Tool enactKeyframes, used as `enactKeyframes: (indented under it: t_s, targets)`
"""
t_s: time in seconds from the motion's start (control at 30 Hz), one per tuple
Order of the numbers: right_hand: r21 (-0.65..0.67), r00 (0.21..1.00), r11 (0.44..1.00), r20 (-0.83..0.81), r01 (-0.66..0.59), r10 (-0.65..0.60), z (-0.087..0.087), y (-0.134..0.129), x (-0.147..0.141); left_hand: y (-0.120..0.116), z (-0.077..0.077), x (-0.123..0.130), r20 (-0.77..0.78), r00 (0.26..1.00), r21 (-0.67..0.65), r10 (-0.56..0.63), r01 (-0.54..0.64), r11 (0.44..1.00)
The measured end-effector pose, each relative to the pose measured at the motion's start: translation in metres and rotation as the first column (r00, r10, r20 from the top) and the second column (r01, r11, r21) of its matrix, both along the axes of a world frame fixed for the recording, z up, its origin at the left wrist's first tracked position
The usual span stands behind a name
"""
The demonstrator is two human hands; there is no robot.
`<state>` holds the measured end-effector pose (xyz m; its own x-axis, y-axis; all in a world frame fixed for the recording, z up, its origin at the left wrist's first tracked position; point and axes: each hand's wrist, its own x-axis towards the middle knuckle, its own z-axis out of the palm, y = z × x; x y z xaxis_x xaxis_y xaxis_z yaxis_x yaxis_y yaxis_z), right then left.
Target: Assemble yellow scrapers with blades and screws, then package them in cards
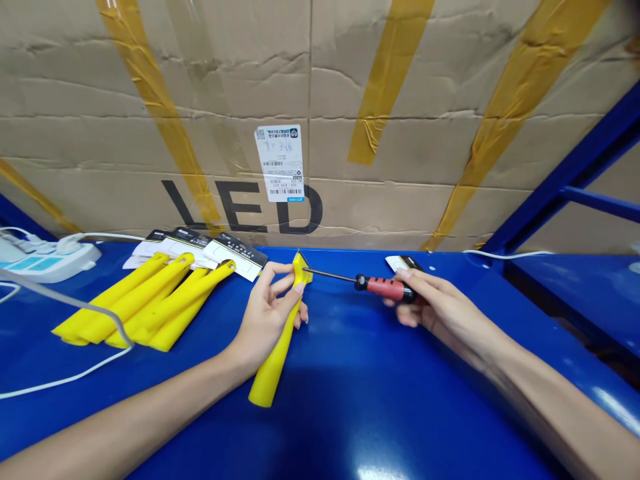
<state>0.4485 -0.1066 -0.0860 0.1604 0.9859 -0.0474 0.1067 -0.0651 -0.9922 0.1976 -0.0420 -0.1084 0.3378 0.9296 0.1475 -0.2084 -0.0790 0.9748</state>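
Observation:
My left hand [273, 310] is closed round the upper part of a yellow scraper [275, 363], whose long handle slants down toward me. A thin dark edge shows at its small flared head. Against that head rests the tip of a screwdriver [387, 288] with a red and black handle, its shaft lying nearly level. The fingers of my right hand [433, 300] are wrapped round the end of the screwdriver handle and are slightly blurred. Just behind the right hand lies a small black and white card [404, 262].
Several yellow scrapers [145, 303] lie side by side at the left, with printed cards [235, 255] behind them. A white power strip [55, 262] and a grey cable [75, 300] are at far left. A large cardboard box [330, 100] stands behind the blue table [320, 433].

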Motion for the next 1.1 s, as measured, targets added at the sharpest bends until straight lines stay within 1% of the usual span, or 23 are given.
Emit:
enactKeyframes:
  t_s: [0.07, 0.13, 0.2, 0.27, 0.33, 0.43, 0.5, 0.53, 0.57, 0.6, 0.63, 0.7, 0.73, 0.77, 0.8, 0.83, 0.87, 0.9, 0.93, 0.97, 1.03, 1.07, 1.1]
  targets:
    - [0.144, 0.985, 0.988, 0.17, -0.05, 0.025, 0.002, -0.002, 0.002, 0.001, 0.0, 0.0, 0.005, 1.0, -0.001, 0.008, -0.008, 1.0]
    - [0.283, 0.937, 0.957, 0.346, -0.07, -0.034, 0.004, -0.005, 0.003, 0.001, 0.0, 0.001, 0.002, 1.0, 0.004, 0.006, -0.006, 1.0]
    - [0.331, 0.915, 0.942, 0.393, -0.052, -0.088, 0.007, -0.008, 0.003, 0.0, 0.0, 0.001, -0.008, 1.0, 0.011, -0.004, 0.004, 1.0]
    - [0.279, 0.936, 0.96, 0.345, -0.028, -0.073, 0.01, -0.011, 0.002, -0.002, 0.001, 0.0, -0.021, 1.0, 0.014, -0.01, 0.011, 1.0]
    - [0.191, 0.967, 0.982, 0.254, -0.013, -0.037, 0.012, -0.012, 0.001, -0.003, 0.002, -0.001, -0.039, 0.999, 0.016, -0.017, 0.018, 1.0]
    - [0.035, 0.999, 0.999, 0.034, 0.016, -0.017, 0.014, -0.009, -0.001, -0.004, 0.009, -0.001, -0.055, 0.998, 0.024, -0.043, 0.044, 0.999]
    - [-0.136, 0.986, 0.99, -0.161, 0.023, -0.045, 0.012, -0.005, -0.003, -0.004, 0.016, 0.0, -0.033, 0.998, 0.037, -0.054, 0.056, 0.998]
    - [-0.208, 0.968, 0.978, -0.245, 0.005, -0.057, 0.011, -0.003, -0.004, -0.003, 0.021, 0.001, -0.012, 0.999, 0.036, -0.048, 0.049, 0.998]
    - [-0.235, 0.95, 0.972, -0.307, -0.017, -0.057, 0.01, -0.001, -0.005, -0.002, 0.025, 0.002, 0.012, 0.999, 0.02, -0.032, 0.032, 0.999]
    - [-0.216, 0.935, 0.976, -0.351, -0.034, -0.045, 0.009, 0.0, -0.006, 0.0, 0.028, 0.003, 0.034, 0.999, -0.014, -0.003, 0.004, 1.0]
    - [-0.154, 0.925, 0.987, -0.379, -0.039, -0.023, 0.009, 0.0, -0.006, 0.001, 0.031, 0.004, 0.049, 0.998, -0.064, 0.035, -0.032, 0.997]
    - [0.016, 0.932, 1.0, -0.363, -0.005, 0.01, 0.008, 0.0, -0.005, 0.004, 0.032, 0.004, 0.049, 0.993, -0.176, 0.107, -0.097, 0.98]
    - [0.093, 0.954, 0.995, -0.3, 0.029, 0.0, 0.007, 0.0, -0.004, 0.006, 0.031, 0.004, 0.04, 0.992, -0.223, 0.123, -0.111, 0.969]
    - [0.161, 0.983, 0.985, -0.182, 0.067, -0.037, 0.005, 0.0, -0.002, 0.007, 0.03, 0.004, 0.029, 0.992, -0.256, 0.125, -0.114, 0.96]
    - [0.224, 0.996, 0.971, -0.009, 0.088, -0.088, 0.003, -0.001, -0.001, 0.007, 0.028, 0.005, 0.021, 0.993, -0.276, 0.117, -0.107, 0.955]
    - [0.285, 0.97, 0.955, 0.196, 0.081, -0.141, 0.001, -0.001, 0.0, 0.007, 0.026, 0.005, 0.014, 0.995, -0.286, 0.1, -0.092, 0.954]
    - [0.34, 0.899, 0.939, 0.396, 0.049, -0.19, -0.002, -0.002, 0.0, 0.007, 0.024, 0.005, 0.007, 0.996, -0.287, 0.086, -0.08, 0.955]
    - [0.372, 0.79, 0.928, 0.57, -0.004, -0.225, -0.005, -0.004, -0.001, 0.006, 0.023, 0.006, -0.002, 0.997, -0.279, 0.074, -0.072, 0.957]
    - [0.377, 0.671, 0.923, 0.703, -0.071, -0.236, -0.007, -0.006, -0.003, 0.004, 0.022, 0.007, -0.013, 0.998, -0.263, 0.064, -0.065, 0.963]
    - [0.352, 0.557, 0.929, 0.798, -0.118, -0.231, -0.008, -0.008, -0.006, 0.002, 0.021, 0.008, -0.024, 0.998, -0.24, 0.051, -0.055, 0.969]
    - [0.208, 0.291, 0.969, 0.943, -0.135, -0.162, -0.007, -0.013, -0.014, -0.001, 0.021, 0.01, -0.05, 0.999, -0.176, 0.018, -0.026, 0.984]
    - [0.147, 0.199, 0.98, 0.973, -0.137, -0.118, -0.005, -0.015, -0.018, -0.003, 0.021, 0.01, -0.066, 0.998, -0.143, -0.001, -0.009, 0.99]
    - [0.111, 0.152, 0.982, 0.985, -0.151, -0.088, -0.003, -0.017, -0.022, -0.003, 0.021, 0.01, -0.082, 0.996, -0.116, -0.021, 0.011, 0.993]
